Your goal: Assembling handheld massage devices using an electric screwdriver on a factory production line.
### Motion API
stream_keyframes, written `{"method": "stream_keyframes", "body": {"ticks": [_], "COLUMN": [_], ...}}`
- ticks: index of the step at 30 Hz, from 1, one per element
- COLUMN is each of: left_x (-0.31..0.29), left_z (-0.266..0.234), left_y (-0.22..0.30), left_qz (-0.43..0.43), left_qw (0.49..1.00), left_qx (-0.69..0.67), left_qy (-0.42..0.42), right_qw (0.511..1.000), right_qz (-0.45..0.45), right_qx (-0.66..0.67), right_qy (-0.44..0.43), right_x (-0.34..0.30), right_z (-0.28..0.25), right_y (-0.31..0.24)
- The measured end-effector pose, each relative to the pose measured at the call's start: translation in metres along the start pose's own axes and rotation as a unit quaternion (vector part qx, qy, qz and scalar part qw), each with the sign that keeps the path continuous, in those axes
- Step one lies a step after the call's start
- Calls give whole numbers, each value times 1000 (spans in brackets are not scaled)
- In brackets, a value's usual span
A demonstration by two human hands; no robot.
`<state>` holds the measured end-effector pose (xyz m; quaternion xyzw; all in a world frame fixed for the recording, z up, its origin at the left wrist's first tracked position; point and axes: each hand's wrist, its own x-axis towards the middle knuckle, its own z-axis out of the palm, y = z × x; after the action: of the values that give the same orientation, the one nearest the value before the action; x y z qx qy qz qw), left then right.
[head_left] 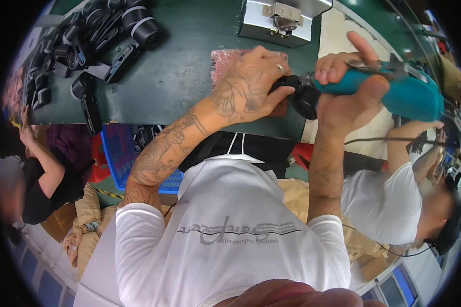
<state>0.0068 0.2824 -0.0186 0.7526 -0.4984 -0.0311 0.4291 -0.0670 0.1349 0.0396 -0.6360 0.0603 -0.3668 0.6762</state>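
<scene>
My left hand (248, 84), a ring on one finger, pins a black handheld device with a round head (306, 105) over a worn red mat (221, 62). Its fingers are closed around the device's handle, which they mostly cover. A teal electric screwdriver (412, 96) lies sideways in my right hand (346, 105), gripped between fingers and thumb with one finger raised along the top. The metal nose of the screwdriver meets the device near my left fingertips; the tip itself is hidden.
A pile of similar black devices (105, 38) covers the bench's far left, with one device (87, 102) lying nearer. A metal fixture box (276, 23) stands beyond the mat. Blue crate (120, 158) below the bench edge. Co-workers sit at left (48, 179) and right (381, 202).
</scene>
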Motion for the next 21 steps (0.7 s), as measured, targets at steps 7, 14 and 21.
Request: {"method": "stream_keyframes", "body": {"ticks": [7, 14, 21], "left_x": [1, -9, -8], "left_z": [-5, -9, -6], "left_y": [-17, -24, -23], "left_qz": [50, 18, 14], "left_qw": [998, 999, 999], "left_qx": [41, 50, 46], "left_qy": [9, -9, 25], "right_qw": [996, 995, 996], "right_qz": [-72, -92, -75], "right_qx": [20, 19, 5], "right_qy": [-44, -36, -44], "right_x": [40, 73, 70], "right_z": [21, 43, 42], "right_y": [17, 37, 55]}}
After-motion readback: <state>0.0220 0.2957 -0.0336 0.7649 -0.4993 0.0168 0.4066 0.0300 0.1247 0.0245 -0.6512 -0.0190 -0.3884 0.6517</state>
